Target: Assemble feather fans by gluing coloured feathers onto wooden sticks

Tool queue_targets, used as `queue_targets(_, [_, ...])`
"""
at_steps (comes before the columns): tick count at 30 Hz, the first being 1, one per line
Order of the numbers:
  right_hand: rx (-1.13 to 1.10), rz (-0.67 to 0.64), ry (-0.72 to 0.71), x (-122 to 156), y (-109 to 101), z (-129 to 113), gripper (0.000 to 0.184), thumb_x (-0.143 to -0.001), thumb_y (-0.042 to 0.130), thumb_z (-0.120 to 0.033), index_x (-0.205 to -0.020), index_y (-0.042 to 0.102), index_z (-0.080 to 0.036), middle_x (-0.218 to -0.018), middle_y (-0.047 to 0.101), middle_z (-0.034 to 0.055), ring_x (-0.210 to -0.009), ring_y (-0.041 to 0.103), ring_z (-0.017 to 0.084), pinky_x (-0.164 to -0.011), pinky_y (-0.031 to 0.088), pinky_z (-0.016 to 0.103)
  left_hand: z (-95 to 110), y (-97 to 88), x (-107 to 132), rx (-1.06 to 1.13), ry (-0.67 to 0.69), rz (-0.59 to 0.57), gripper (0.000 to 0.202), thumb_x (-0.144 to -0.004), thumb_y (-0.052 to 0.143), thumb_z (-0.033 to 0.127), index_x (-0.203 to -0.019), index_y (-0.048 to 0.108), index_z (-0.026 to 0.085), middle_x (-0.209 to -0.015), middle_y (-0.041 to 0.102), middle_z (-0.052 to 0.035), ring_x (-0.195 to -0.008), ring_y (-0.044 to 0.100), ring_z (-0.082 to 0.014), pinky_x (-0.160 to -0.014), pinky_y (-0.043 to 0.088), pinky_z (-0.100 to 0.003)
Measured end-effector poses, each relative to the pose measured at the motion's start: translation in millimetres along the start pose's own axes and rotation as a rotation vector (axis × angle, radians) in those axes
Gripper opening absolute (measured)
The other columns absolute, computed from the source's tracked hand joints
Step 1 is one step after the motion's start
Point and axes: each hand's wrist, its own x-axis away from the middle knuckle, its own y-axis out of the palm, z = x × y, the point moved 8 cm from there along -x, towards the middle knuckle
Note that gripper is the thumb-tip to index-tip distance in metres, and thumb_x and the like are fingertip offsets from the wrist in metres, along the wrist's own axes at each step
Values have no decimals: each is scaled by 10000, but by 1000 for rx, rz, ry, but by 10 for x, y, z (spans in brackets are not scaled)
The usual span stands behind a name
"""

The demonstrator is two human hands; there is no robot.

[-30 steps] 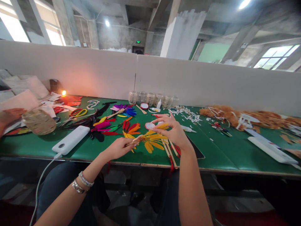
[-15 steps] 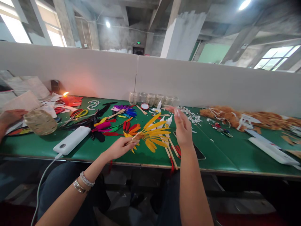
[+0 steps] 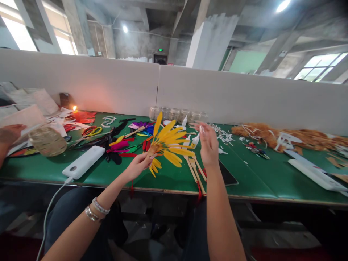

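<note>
In my left hand (image 3: 143,162) is a fan of yellow feathers (image 3: 171,145), gripped by its wooden handle near the base with the feathers spread up and to the right. My right hand (image 3: 208,145) is raised just right of the feather tips, fingers apart and holding nothing. Between the two hands, small white glue bottles (image 3: 195,140) stand on the green table (image 3: 252,174). Below them lie several slim wooden handles (image 3: 194,169) with red tassels. Left of the fan are loose coloured feathers (image 3: 119,145) and a purple-and-blue feather fan (image 3: 144,127).
A lit candle flame (image 3: 75,108) burns at the back left, near papers and scissors (image 3: 91,131). A white power bank (image 3: 83,162) with a cable lies at the front left. Glass jars (image 3: 174,115) line the partition. Brown fur (image 3: 255,134) lies right. Another person's hand (image 3: 12,134) is far left.
My left hand has turned the yellow feather fan more upright, so its face shows more. My right hand has shifted slightly left and stays open.
</note>
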Motion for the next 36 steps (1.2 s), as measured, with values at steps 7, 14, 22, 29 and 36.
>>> queue_targets(7, [231, -196, 237, 93, 189, 582, 370, -863, 365, -460, -975, 573, -175, -884, 663, 75, -819, 616, 186, -720, 461, 296, 34, -167, -8, 256, -54, 153, 376, -738, 561, 499, -622, 423, 170, -406, 307, 89, -289, 210, -27, -303, 102, -186])
queue_targets(14, [723, -558, 234, 388, 815, 671, 257, -837, 455, -319, -777, 685, -223, -788, 697, 45, -763, 613, 195, -590, 377, 267, 21, -252, -24, 300, -74, 219, 360, -740, 561, 445, -578, 388, 174, -355, 272, 101, -266, 211, -26, -291, 127, -169])
queue_targets(22, [408, -745, 209, 632, 1257, 551, 294, -867, 386, -208, -817, 674, -174, -654, 679, 19, -565, 586, 121, -605, 408, 223, -23, -499, -47, 315, -60, 402, 322, -699, 579, 435, -602, 420, 173, -396, 350, 94, -249, 207, -15, -274, 108, -172])
queue_targets(29, [434, -752, 143, 751, 1434, 445, 440, -861, 365, -512, -767, 621, -167, -619, 607, 37, -595, 561, 142, -567, 362, 231, -14, -468, -40, 291, -88, 400, 279, -701, 571, 435, -709, 487, 169, -372, 330, 109, -227, 219, -31, -264, 105, -183])
queue_targets(36, [574, -956, 78, 1032, 1658, 514, 378, -853, 380, -527, -784, 530, -187, -714, 606, 33, -656, 562, 151, -539, 312, 228, -18, -475, -36, 274, -85, 414, 321, -697, 584, 466, -664, 461, 170, -383, 339, 103, -243, 220, -25, -276, 94, -185])
